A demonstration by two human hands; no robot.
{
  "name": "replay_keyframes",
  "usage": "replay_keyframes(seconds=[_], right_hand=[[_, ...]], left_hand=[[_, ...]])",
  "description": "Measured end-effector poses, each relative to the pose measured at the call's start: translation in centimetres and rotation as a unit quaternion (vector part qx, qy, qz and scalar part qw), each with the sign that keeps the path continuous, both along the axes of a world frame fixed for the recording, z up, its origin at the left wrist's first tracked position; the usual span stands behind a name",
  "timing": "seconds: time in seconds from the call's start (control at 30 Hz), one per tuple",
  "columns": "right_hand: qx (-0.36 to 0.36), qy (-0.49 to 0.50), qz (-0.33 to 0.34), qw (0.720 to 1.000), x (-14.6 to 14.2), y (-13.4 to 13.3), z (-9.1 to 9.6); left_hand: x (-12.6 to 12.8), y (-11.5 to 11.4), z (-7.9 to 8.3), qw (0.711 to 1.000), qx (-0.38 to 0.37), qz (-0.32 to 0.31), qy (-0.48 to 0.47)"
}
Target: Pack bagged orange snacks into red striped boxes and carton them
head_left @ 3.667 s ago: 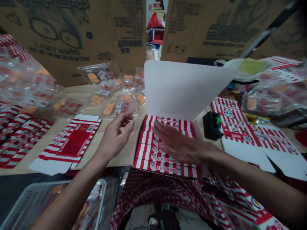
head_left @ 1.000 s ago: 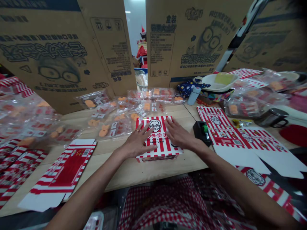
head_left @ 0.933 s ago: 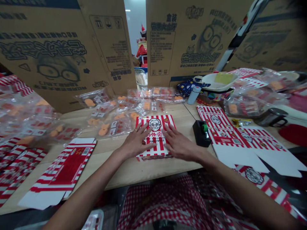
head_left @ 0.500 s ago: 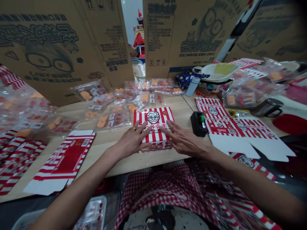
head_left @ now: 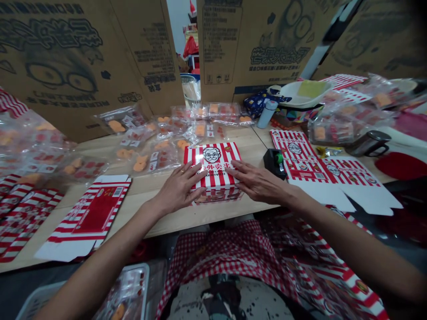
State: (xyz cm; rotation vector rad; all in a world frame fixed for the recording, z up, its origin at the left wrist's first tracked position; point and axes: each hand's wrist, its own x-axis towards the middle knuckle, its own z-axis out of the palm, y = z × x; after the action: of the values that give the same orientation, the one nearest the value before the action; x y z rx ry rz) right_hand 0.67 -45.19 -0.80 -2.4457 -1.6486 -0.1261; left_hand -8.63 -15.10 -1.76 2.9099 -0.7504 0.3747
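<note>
A red-and-white striped box (head_left: 213, 171) with a bearded face on its lid stands closed on the wooden table in front of me. On the lid's left side rests my left hand (head_left: 182, 184), its fingers stretched out and a ring on one of them. My right hand (head_left: 258, 180) touches the lid's right edge with its fingers extended. Both hands lie against the box without wrapping round it. A black tape dispenser (head_left: 274, 164) with a green core stands just beyond my right hand.
Clear bags with orange pieces (head_left: 163, 155) cover the table's back. Flattened striped cartons lie left (head_left: 96, 209) and right (head_left: 333, 171). A blue bottle (head_left: 267, 114) and a dark mug (head_left: 372, 144) stand on the right. Large cardboard boxes (head_left: 133, 58) wall the back; a white basket (head_left: 143, 275) sits below.
My right hand has slid slightly along the box's right edge, and my left hand has shifted a little on the lid. The whole view has moved slightly.
</note>
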Motion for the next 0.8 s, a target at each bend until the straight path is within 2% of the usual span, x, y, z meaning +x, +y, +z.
replay_keyframes(seconds=[0.17,0.23,0.47,0.57,0.7,0.8], right_hand=[[-0.027,-0.021,0.022,0.999,0.0,0.0,0.2],[-0.022,-0.027,0.021,0.999,-0.4,-0.2,-0.5],[0.078,0.000,0.057,0.995,-0.4,-1.8,-3.9],[0.099,-0.017,0.055,0.993,-0.2,-1.6,-4.5],[0.112,-0.023,0.046,0.992,-0.5,-1.1,-4.7],[0.157,0.003,0.007,0.988,-0.5,-1.8,-4.9]], left_hand=[[0.1,0.8,-1.0,0.998,-0.008,-0.060,-0.016],[0.0,1.0,-1.4,0.997,-0.014,-0.069,-0.020],[-0.6,0.8,-1.6,0.998,0.017,-0.062,-0.007],[-0.5,-0.7,-1.7,0.997,0.052,-0.037,-0.041],[0.1,-4.1,-2.4,0.994,0.081,-0.038,-0.066],[1.2,-5.8,-3.0,0.994,0.074,-0.022,-0.072]])
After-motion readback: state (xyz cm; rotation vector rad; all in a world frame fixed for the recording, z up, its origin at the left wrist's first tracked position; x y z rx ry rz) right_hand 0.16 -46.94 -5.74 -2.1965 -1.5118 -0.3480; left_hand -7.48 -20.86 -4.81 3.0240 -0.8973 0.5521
